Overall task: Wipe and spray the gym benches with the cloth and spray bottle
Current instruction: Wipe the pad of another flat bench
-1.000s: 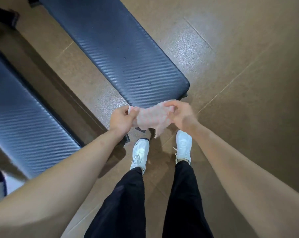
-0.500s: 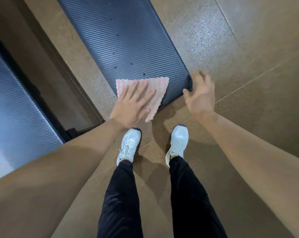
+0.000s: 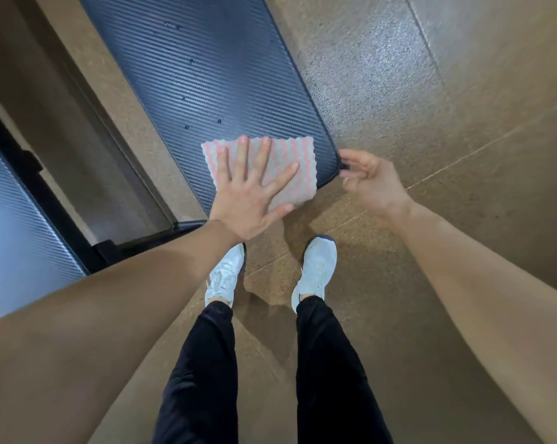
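A pink-and-white striped cloth (image 3: 298, 161) lies flat on the near end of a dark ribbed gym bench (image 3: 206, 75). My left hand (image 3: 251, 193) presses down on the cloth with its palm flat and fingers spread. My right hand (image 3: 373, 181) sits at the bench's near right corner, fingers loosely curled, fingertips touching the pad's edge, holding nothing. A few dark droplets dot the bench pad beyond the cloth. No spray bottle is in view.
A second dark bench (image 3: 11, 219) runs along the left edge, with a black frame foot (image 3: 149, 238) between the two. My white shoes (image 3: 224, 277) stand on the brown speckled floor (image 3: 446, 107) just short of the bench end.
One second ago both hands held the cloth stretched in the air. My left hand then laid it on the bench end, and it has since slid right. My right hand let go and reached the corner.
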Demonstrator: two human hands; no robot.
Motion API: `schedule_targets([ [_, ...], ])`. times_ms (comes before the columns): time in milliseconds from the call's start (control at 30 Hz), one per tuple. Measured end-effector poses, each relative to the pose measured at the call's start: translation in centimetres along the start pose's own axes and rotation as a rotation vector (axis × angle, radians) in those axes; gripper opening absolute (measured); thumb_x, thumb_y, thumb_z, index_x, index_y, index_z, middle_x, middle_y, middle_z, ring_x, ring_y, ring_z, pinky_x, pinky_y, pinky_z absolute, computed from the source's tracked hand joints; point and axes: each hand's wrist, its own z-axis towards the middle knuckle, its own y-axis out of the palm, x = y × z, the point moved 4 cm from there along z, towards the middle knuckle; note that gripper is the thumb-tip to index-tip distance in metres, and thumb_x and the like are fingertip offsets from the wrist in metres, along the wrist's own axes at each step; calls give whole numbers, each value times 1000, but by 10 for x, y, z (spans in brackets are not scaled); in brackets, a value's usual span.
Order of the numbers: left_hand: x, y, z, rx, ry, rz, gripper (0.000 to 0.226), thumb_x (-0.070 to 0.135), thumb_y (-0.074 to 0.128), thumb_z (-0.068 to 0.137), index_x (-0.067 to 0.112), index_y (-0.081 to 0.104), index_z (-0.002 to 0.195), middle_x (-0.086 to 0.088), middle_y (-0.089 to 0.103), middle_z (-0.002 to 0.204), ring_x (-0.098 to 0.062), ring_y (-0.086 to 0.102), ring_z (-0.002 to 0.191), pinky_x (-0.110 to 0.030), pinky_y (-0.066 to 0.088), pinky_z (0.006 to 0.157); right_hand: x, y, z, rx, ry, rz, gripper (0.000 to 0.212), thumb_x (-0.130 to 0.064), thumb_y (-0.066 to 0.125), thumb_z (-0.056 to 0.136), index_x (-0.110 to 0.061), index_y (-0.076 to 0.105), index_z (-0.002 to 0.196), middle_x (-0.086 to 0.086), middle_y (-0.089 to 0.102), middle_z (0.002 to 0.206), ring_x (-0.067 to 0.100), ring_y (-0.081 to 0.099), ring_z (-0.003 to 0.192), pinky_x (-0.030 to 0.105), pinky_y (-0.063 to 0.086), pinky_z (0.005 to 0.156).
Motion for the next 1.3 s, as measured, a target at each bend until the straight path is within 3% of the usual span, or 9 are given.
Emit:
schedule_targets([
  [167, 33, -12, 51, 2, -102, -33, 74, 79, 17, 97, 45, 10, 162, -19, 1, 171, -55, -2, 153, -77, 4, 116, 0, -5, -3, -51, 45, 160, 49, 15, 57, 86, -13, 63, 126, -1, 70, 108, 10, 67, 95, 22, 54, 85],
  [300, 39, -18, 69, 3, -167, -47, 74, 80, 17, 96, 46, 9, 162, -17, -2, 172, -53, -4, 154, -76, 2, 116, 12, -3, -8, 47, 160, 345, 50, 9, 59, 94, -4, 49, 141, 9, 64, 125, 23, 63, 119, 35, 50, 105],
  [433, 28, -19, 65, -17, -214, -51, 72, 77, 19, 98, 46, 7, 162, -14, -3, 172, -49, -4, 155, -75, 4, 117, 4, 5, -12, 19, 106, 166, 54, 0, 62, 94, -15, 50, 145, 3, 62, 132, 18, 59, 123, 35, 47, 108],
  [600, -42, -18, 29, -22, -539, -172, 72, 78, 14, 97, 48, -2, 161, -9, -11, 172, -45, -13, 155, -74, -2, 118, -28, 9, 0, -51, -23, -84, 53, 0, 59, 96, -16, 51, 146, -7, 58, 133, 12, 59, 119, 31, 45, 111],
  [767, -91, -21, 24, 12, -782, -267, 73, 77, 15, 98, 47, -6, 161, -9, -14, 172, -44, -14, 155, -76, 0, 117, -53, 19, 37, -99, -66, -305, 63, -15, 64, 93, -25, 43, 151, -8, 57, 144, 9, 54, 131, 37, 38, 119],
  [900, -84, -24, 47, 43, -905, -286, 76, 75, 15, 99, 39, -3, 163, -19, -11, 171, -50, -11, 154, -79, 0, 114, -71, 24, 49, -17, -135, -563, 66, -20, 71, 92, -36, 42, 150, -9, 63, 132, 12, 61, 118, 32, 46, 107],
  [1000, -74, -29, 70, 49, -849, -313, 82, 78, 18, 97, 36, -2, 164, -22, -11, 170, -52, -11, 153, -78, -1, 114, -70, 21, 53, -38, -114, -578, 62, -22, 74, 90, -42, 48, 142, -12, 68, 113, 14, 66, 101, 32, 52, 97],
  [1200, -60, -51, 137, -3, -629, -263, 96, 90, 23, 84, 40, 0, 163, -22, -13, 169, -55, -14, 151, -82, -1, 110, -66, 13, 67, -114, 6, -602, 38, -32, 79, 85, -29, 66, 121, -13, 71, 105, 17, 71, 99, 32, 54, 91],
  [1300, -66, -58, 151, -12, -577, -219, 99, 92, 20, 82, 38, 3, 164, -21, -11, 170, -55, -11, 152, -81, 1, 111, -69, 14, 71, -142, -4, -679, 41, -36, 78, 84, -31, 64, 122, -10, 72, 109, 18, 70, 98, 33, 55, 91],
])
